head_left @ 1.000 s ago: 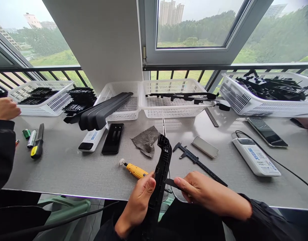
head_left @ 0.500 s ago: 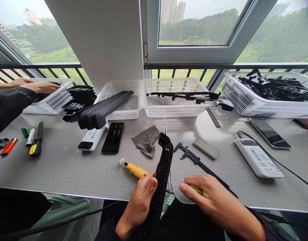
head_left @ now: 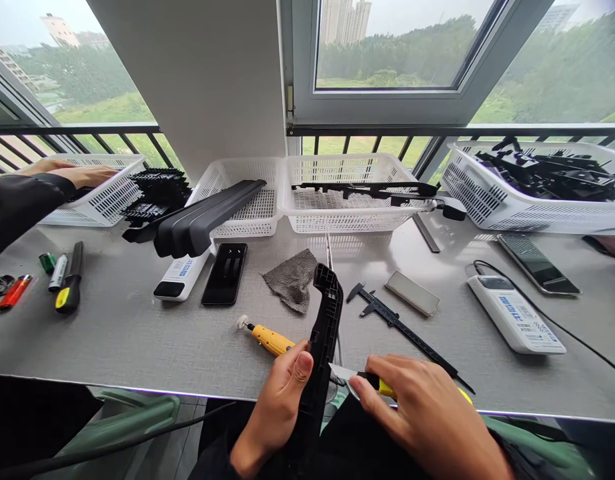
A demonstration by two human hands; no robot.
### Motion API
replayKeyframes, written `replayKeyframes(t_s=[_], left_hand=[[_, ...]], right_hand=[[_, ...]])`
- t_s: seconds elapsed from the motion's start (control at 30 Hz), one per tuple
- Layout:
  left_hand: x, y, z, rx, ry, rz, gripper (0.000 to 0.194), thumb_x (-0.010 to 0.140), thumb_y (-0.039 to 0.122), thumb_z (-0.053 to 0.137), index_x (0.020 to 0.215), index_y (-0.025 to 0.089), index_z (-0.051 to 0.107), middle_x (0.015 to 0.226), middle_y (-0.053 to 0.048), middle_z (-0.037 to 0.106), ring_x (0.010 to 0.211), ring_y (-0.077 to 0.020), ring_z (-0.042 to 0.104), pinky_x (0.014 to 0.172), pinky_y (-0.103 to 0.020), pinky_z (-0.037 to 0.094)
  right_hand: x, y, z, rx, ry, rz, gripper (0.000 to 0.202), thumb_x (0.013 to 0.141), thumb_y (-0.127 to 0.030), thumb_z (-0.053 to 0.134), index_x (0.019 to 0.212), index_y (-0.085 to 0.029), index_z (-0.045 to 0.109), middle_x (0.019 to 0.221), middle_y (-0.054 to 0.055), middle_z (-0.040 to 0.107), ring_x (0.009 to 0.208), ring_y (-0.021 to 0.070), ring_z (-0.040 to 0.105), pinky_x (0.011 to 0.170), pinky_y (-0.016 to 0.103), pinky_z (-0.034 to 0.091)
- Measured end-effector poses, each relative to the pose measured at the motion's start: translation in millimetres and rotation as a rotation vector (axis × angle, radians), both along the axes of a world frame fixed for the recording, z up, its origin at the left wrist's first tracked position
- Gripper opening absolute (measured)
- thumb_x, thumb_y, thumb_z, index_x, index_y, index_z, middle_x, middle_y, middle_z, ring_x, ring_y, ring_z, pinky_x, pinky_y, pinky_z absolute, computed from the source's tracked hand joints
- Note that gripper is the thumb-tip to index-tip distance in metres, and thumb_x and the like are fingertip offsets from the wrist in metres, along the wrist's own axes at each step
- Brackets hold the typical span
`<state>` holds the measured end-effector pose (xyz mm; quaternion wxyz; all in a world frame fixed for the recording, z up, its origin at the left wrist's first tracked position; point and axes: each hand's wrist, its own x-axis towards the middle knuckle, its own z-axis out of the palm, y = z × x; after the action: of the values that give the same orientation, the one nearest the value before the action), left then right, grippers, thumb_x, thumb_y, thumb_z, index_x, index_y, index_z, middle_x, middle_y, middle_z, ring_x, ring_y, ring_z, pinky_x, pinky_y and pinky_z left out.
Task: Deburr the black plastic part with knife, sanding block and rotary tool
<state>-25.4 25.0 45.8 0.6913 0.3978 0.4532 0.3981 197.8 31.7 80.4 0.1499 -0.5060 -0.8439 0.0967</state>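
My left hand (head_left: 280,400) grips a long black plastic trim piece (head_left: 327,313), thumb on its near face. The piece stands tilted up, its ribbed inner side showing and its curved end uppermost. My right hand (head_left: 417,407) is closed around a yellow and black utility knife (head_left: 386,389). Its bare blade (head_left: 341,372) points left, with the tip at the right edge of the trim piece; whether it touches I cannot tell. Behind my left hand lies a yellow rotary tool (head_left: 270,339) with a pale round tip.
A grey cloth (head_left: 292,280), a black caliper (head_left: 407,333) and a small silvery block (head_left: 412,293) lie beyond my hands. White baskets (head_left: 337,223) with black parts line the back. At far left, another person's hands (head_left: 82,175) reach into a basket (head_left: 112,207).
My right hand has turned and moved slightly down and right, so the knife's blade now shows broadside. My left hand and the trim piece have barely moved.
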Motion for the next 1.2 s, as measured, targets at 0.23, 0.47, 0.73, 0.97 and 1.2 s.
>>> replayKeyframes(t_s=[0.23, 0.47, 0.73, 0.97, 1.2], left_hand=[[-0.1, 0.5, 0.7, -0.02, 0.073, 0.025, 0.065, 0.097, 0.085, 0.057, 0.09, 0.02, 0.059, 0.082, 0.002, 0.049, 0.076, -0.0162, 0.041, 0.072, -0.029, 0.041], [0.7, 1.1, 1.7, -0.024, 0.05, 0.052, 0.063, 0.095, 0.084, 0.06, 0.088, 0.022, 0.059, 0.083, 0.003, 0.048, 0.076, -0.0165, 0.039, 0.07, -0.029, 0.04], [1.0, 2.7, 5.2, -0.026, 0.066, 0.028, 0.065, 0.095, 0.085, 0.058, 0.09, 0.02, 0.06, 0.083, 0.002, 0.05, 0.077, -0.0166, 0.04, 0.071, -0.029, 0.039], [-0.9, 2.6, 4.4, -0.024, 0.083, 0.0, 0.066, 0.097, 0.085, 0.056, 0.092, 0.019, 0.061, 0.084, 0.002, 0.052, 0.072, -0.0147, 0.037, 0.066, -0.03, 0.034], [0.3, 3.1, 4.2, -0.039, 0.048, 0.022, 0.066, 0.095, 0.086, 0.058, 0.088, 0.02, 0.057, 0.081, 0.003, 0.046, 0.074, -0.0152, 0.038, 0.067, -0.03, 0.036]], right_hand=[[-10.8, -8.1, -2.6, 0.186, -0.041, -0.078, 0.068, 0.121, -0.059, 0.026, 0.07, -0.029, 0.06, 0.061, -0.001, 0.066, 0.054, 0.0199, 0.066, 0.06, 0.034, 0.037], [-13.5, -11.1, -2.6, 0.219, -0.059, -0.102, 0.068, 0.121, -0.059, 0.027, 0.071, -0.028, 0.06, 0.062, 0.0, 0.065, 0.057, 0.0212, 0.063, 0.064, 0.036, 0.035], [-13.7, -11.5, -4.0, 0.229, -0.04, -0.107, 0.066, 0.121, -0.058, 0.03, 0.071, -0.028, 0.06, 0.063, 0.0, 0.064, 0.058, 0.0211, 0.062, 0.064, 0.036, 0.033], [-10.6, -8.3, -2.8, 0.221, -0.021, -0.088, 0.064, 0.12, -0.06, 0.032, 0.071, -0.027, 0.059, 0.063, -0.001, 0.063, 0.057, 0.0211, 0.061, 0.065, 0.035, 0.034], [-5.3, -9.5, -0.9, 0.153, 0.019, -0.049, 0.065, 0.12, -0.057, 0.034, 0.07, -0.027, 0.062, 0.061, -0.001, 0.065, 0.054, 0.0177, 0.064, 0.061, 0.034, 0.036]])
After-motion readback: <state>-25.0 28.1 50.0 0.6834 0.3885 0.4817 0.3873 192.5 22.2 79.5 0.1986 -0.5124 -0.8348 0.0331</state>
